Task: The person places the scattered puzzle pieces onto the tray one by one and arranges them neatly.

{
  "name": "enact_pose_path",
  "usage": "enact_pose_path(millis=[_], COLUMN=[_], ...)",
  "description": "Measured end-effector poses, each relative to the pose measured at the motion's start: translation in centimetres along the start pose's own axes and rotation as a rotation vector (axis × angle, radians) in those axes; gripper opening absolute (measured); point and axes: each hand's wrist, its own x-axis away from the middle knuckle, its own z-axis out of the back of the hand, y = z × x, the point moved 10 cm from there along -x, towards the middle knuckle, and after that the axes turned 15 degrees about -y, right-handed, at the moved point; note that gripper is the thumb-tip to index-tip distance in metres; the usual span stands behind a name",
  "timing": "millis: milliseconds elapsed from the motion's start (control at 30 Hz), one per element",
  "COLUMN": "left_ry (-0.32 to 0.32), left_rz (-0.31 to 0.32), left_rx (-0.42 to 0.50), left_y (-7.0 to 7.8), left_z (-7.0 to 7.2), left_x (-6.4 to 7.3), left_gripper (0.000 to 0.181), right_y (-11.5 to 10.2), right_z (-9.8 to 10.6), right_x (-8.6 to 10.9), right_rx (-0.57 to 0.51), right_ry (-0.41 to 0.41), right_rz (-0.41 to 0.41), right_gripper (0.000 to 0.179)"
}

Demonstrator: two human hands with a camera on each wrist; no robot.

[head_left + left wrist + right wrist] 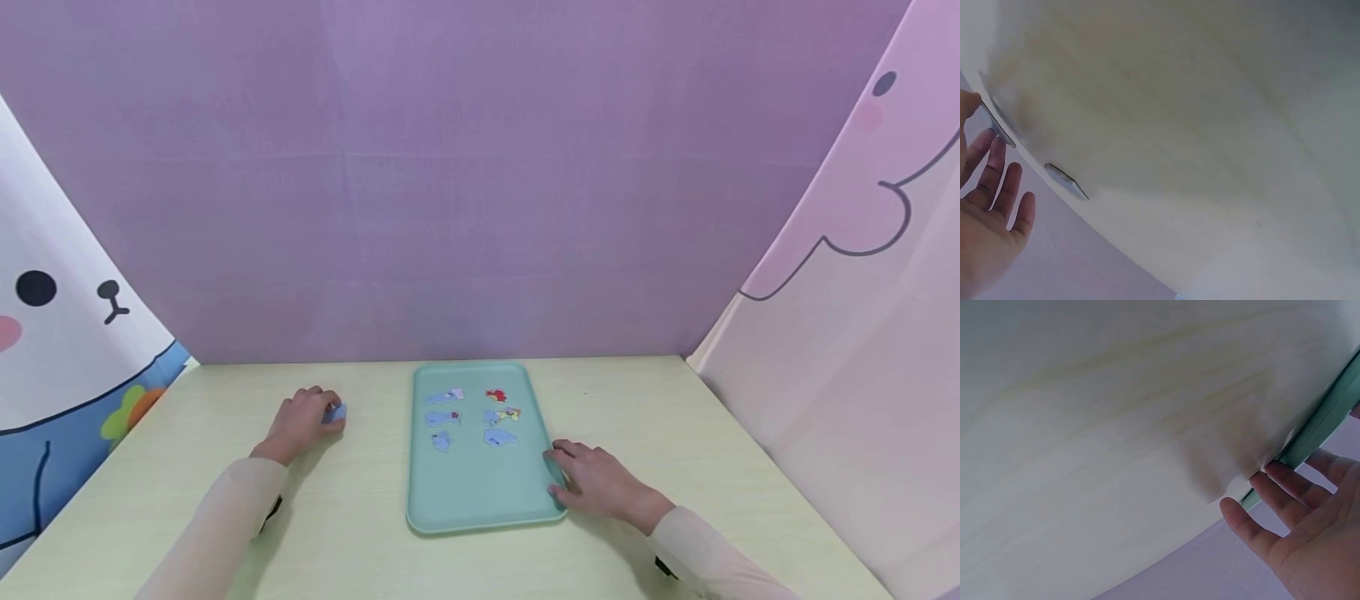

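At the left of the table, my left hand (302,421) pinches a flat blue jigsaw piece (999,125) between thumb and fingertips. In the left wrist view a second flat piece (1066,181) lies on the table just past the fingers. A blue patch of a piece (337,412) shows by the fingertips in the head view; which of the two it is, I cannot tell. My right hand (596,482) rests against the right rim of a green tray (487,504), its fingers loosely extended. Several irregular picture pieces (499,437) lie on the tray in two columns.
The pale wooden table (360,533) ends at a purple cloth backdrop (480,208). Printed cloths stand at the left (67,358) and right (847,333) sides. A red piece (496,396) lies near the tray's far end.
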Motion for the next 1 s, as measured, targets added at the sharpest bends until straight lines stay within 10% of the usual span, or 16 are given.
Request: enact_pose_path(millis=[1000], left_ry=[0.106], left_rz=[-0.149], left_rx=[-0.061], left_y=[5.2], left_z=[0.4], left_x=[1.1], left_gripper=[0.028], right_y=[0.2], right_z=[-0.1], right_x=[-0.2], right_rx=[0.012], right_ry=[0.007], right_rz=[0.003], right_gripper=[0.05])
